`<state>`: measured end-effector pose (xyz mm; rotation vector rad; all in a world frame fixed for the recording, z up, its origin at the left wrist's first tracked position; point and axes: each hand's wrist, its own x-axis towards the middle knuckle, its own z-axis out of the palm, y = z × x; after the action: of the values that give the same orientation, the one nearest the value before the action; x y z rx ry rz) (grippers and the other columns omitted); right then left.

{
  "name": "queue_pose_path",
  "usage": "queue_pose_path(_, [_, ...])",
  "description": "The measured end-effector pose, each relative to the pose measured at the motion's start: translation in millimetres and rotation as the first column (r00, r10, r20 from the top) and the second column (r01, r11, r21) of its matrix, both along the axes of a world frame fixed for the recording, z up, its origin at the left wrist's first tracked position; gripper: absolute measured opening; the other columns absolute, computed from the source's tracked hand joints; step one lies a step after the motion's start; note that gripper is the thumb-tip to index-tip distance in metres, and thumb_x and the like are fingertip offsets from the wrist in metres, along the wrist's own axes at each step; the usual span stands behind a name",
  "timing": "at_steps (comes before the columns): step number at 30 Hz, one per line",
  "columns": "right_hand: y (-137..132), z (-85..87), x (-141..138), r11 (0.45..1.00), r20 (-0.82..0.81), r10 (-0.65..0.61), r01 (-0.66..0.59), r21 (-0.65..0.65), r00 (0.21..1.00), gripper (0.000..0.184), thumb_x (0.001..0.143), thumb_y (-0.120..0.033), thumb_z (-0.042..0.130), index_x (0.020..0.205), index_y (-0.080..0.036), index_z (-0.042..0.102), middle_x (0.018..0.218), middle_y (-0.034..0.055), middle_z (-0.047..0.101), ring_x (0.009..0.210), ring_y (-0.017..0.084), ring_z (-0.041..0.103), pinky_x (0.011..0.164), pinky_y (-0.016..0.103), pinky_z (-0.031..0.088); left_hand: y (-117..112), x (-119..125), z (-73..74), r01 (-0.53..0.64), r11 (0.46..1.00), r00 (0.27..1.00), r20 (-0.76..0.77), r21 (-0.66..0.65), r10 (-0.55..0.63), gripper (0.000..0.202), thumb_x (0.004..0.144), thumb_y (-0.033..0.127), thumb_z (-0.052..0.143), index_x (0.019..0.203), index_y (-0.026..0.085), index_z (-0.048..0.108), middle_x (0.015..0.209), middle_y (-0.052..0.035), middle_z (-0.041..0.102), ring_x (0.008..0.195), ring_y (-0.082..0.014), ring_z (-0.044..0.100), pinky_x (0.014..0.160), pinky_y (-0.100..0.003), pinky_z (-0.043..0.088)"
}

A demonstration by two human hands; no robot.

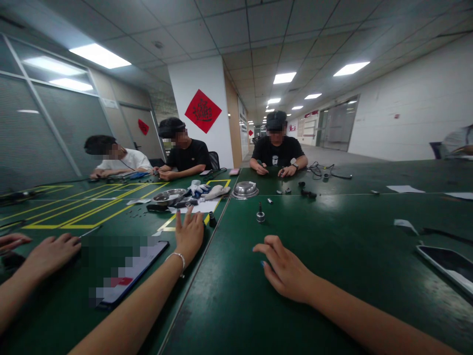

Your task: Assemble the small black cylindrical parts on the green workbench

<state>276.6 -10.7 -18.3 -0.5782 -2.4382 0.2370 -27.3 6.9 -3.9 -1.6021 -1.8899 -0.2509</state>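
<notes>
My left hand (189, 235), with a bracelet at its wrist, reaches over the green table with its fingers spread and nothing visible in them. Just right of its fingertips stands a small black cylindrical part (212, 220). My right hand (284, 268) is held palm down with loosely bent fingers, thumb and index apart, holding nothing. Beyond it, a small round metal part with a dark stem (260, 216) stands upright, apart from both hands. A short silver and black piece (270, 201) lies farther off.
A phone (138, 271) lies left of my left forearm, beside another person's hand (51, 252). Metal bowls (245, 190), gloves (199, 189) and dark parts (308, 192) lie farther back. Several people sit around the table. A second phone (449, 266) is at the right edge.
</notes>
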Motion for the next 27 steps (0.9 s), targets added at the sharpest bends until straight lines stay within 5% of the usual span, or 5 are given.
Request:
queue_pose_path(14, [1,-0.2,-1,0.998,0.057,-0.019,0.022,-0.06,0.998,0.042,0.082,-0.006,0.047,0.121,-0.021,0.044,0.11,0.0085,0.038,0.083,0.018,0.052,0.073,0.035,0.049,-4,16,3.9,0.057,0.996,0.974,0.217,0.069,-0.071,0.024,0.086,0.022,0.048,0.102,0.026,0.065,0.103,-0.0042,0.072,0.121,-0.0317,0.045,0.109,-0.058,0.003])
queue_pose_path(19, [3,-2.9,-1,0.997,0.075,-0.014,0.019,-0.07,0.997,0.038,0.081,-0.006,0.048,0.117,-0.02,0.048,0.111,0.0088,0.038,0.086,0.018,0.053,0.077,0.037,0.048,-3,20,5.4,0.143,0.989,0.956,0.261,-0.028,-0.131,0.026,0.089,0.022,0.043,0.104,0.024,0.064,0.105,-0.0059,0.07,0.104,-0.0275,0.057,0.096,-0.046,0.032])
queue_pose_path(27, [2,0.2,-1,0.995,0.103,-0.005,0.015,-0.095,0.995,0.035,0.082,-0.008,0.048,0.115,-0.019,0.051,0.112,0.0092,0.037,0.086,0.019,0.052,0.078,0.037,0.048,5,20,-0.9,0.308,0.944,0.908,0.332,-0.119,-0.255,0.022,0.088,0.02,0.046,0.104,0.021,0.061,0.105,-0.0068,0.067,0.096,-0.0233,0.061,0.087,-0.035,0.043])
